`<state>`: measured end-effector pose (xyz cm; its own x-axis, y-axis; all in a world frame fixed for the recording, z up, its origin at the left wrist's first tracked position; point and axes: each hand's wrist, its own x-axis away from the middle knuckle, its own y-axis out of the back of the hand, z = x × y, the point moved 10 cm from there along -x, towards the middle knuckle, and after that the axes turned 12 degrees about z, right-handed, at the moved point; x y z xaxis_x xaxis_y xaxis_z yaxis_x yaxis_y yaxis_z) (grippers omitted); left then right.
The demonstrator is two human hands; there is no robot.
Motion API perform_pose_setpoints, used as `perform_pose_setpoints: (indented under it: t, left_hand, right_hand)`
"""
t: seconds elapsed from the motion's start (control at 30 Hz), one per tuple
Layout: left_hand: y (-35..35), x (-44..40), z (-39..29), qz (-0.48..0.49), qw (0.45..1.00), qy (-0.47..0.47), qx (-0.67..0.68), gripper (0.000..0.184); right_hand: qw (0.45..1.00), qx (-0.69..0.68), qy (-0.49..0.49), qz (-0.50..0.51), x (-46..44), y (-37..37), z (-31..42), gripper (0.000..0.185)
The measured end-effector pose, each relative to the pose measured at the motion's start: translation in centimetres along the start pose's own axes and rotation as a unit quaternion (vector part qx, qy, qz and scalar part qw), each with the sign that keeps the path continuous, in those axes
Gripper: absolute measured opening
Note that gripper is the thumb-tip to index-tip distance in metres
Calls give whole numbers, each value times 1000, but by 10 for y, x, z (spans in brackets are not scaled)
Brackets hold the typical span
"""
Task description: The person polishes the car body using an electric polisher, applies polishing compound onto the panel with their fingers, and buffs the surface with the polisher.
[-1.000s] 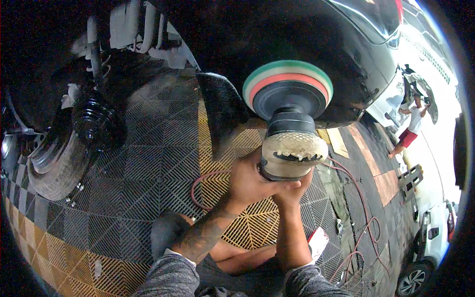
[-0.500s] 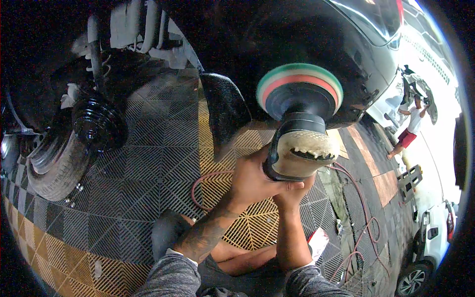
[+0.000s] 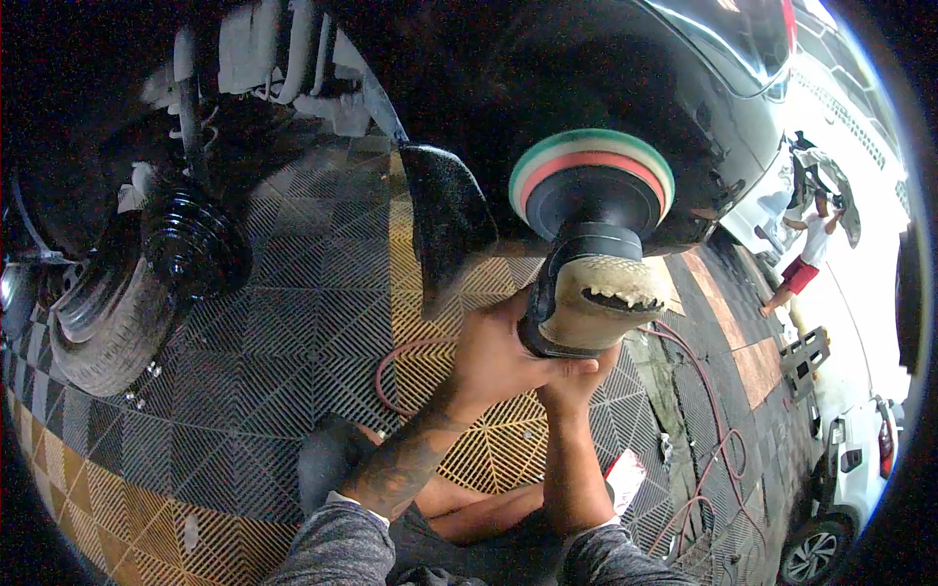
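Note:
Both of my hands are wrapped round a car polisher (image 3: 601,303) with a worn beige cover. My left hand (image 3: 498,356) grips its body from the left. My right hand (image 3: 576,383) closes on it from underneath, its fingers partly hidden behind the tool. At the far end, a round foam pad (image 3: 594,156) with green, white and red layers faces the glossy black car panel (image 3: 576,73). It appears to be against the panel, though the contact face is hidden. A dark mud flap (image 3: 451,215) hangs left of the pad.
A tyre (image 3: 107,337) lies at the left under dark suspension parts (image 3: 195,239). A red hose (image 3: 723,444) winds over the slatted floor tiles (image 3: 293,342). At the right are a white car (image 3: 860,449) and another person (image 3: 811,244) in red shorts.
The view has shifted very slightly. My hands keep the same grip, and the polisher stays at nearly the same place on the panel. The person in the background has moved their arms a little.

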<state>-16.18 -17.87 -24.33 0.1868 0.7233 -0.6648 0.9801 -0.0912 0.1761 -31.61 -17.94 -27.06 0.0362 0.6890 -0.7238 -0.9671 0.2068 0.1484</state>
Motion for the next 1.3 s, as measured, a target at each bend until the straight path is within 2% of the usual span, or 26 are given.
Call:
perform_pose_setpoints:
  t: [0.03,0.1,0.23,0.37,0.43,0.47,0.53,0.63,0.77,0.83,0.9,1.13,1.27,1.3]
  left_hand:
    - [0,0,0,-2,1000,-1,-6,81]
    - [-3,3,5,-26,999,-21,5,82]
    - [-2,6,5,-66,994,-58,62,81]
    - [-20,3,14,0,1000,-23,-9,79]
    - [-23,5,16,-2,1000,-4,-29,78]
    - [-26,5,17,2,1000,-4,-29,78]
    - [-22,8,14,-49,998,-37,-15,79]
    - [-26,9,20,-63,997,-43,6,78]
    - [-30,8,16,-34,998,-31,-43,75]
    - [-25,12,14,-65,997,-38,-30,74]
    - [-22,15,16,-77,996,-35,-9,75]
    - [-24,17,12,-60,998,-13,-31,75]
    - [-29,21,23,-64,998,-18,5,76]
    - [-30,22,27,-50,999,6,15,79]
  right_hand:
    - [1000,1,0,0,0,3,0,87]
    - [997,51,1,66,-2,-2,0,87]
    - [997,46,3,60,-7,-1,8,89]
    - [999,33,23,5,8,11,-8,91]
    - [998,16,-38,44,8,8,-24,89]
    - [997,60,-3,49,8,10,-16,88]
    - [996,65,-14,56,3,11,-10,89]
    - [998,35,-36,49,2,12,-13,93]
    - [999,6,-37,39,4,12,-10,90]
    - [999,-2,-22,44,5,13,-14,90]
    - [990,118,-15,71,4,12,-15,90]
    - [998,14,-45,39,12,14,-21,89]
    - [997,53,-19,57,13,14,-16,90]
    - [996,71,-8,61,12,13,-14,89]
